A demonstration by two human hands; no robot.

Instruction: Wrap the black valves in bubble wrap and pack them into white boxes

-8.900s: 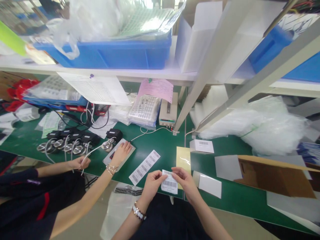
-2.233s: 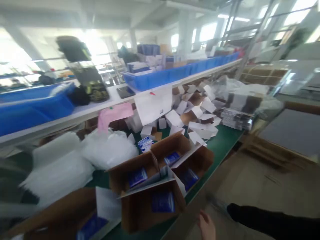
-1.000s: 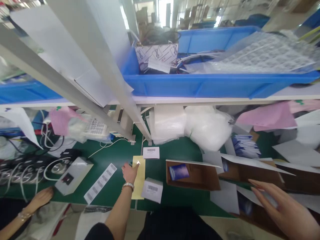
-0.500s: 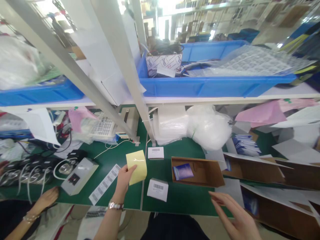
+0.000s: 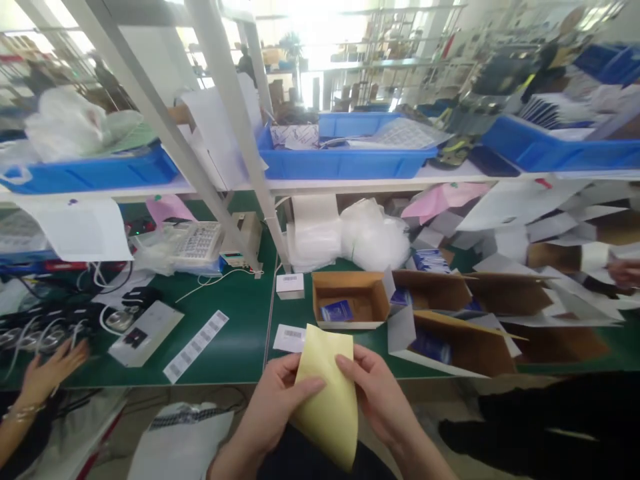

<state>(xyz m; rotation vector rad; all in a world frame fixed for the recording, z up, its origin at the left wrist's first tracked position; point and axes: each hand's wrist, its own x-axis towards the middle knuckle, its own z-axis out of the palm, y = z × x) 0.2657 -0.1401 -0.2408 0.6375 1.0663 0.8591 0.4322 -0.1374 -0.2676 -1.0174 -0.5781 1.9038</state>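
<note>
My left hand (image 5: pixel 280 400) and my right hand (image 5: pixel 373 393) both grip a yellow backing sheet (image 5: pixel 327 393), held upright over my lap just off the front edge of the green table (image 5: pixel 235 333). Each thumb presses on the sheet's front. Just beyond the sheet lies a small white box with a barcode label (image 5: pixel 289 338). A second white labelled box (image 5: pixel 290 285) stands farther back. A strip of barcode labels (image 5: pixel 196 345) lies to the left on the table.
Open cardboard boxes (image 5: pixel 350 300) holding blue packets fill the table's right side. A grey device (image 5: pixel 145 332) and cabled black units sit at left, near another person's hand (image 5: pixel 47 370). Blue bins (image 5: pixel 345 157) line the shelf above, slanted white frame posts (image 5: pixel 235 133) between.
My left hand lifted the yellow sheet from the table and brought it toward me. My right hand came in from the right and took hold of it too. The view swung right.
</note>
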